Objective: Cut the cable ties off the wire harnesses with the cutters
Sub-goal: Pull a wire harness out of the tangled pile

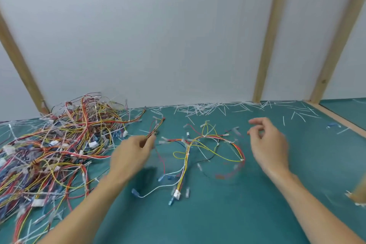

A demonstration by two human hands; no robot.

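Here we are pinching a thin wire bundle [153,131] in the left hand [131,151], fingers curled round its near end. The right hand [267,144] is hovering above the mat [237,204], fingers loosely bent, holding nothing. One harness [198,150] is lying spread between both hands. The big pile [53,144] is sitting far left. Cut ties [208,108] are littering the wall edge. Cutters: we are not seeing them.
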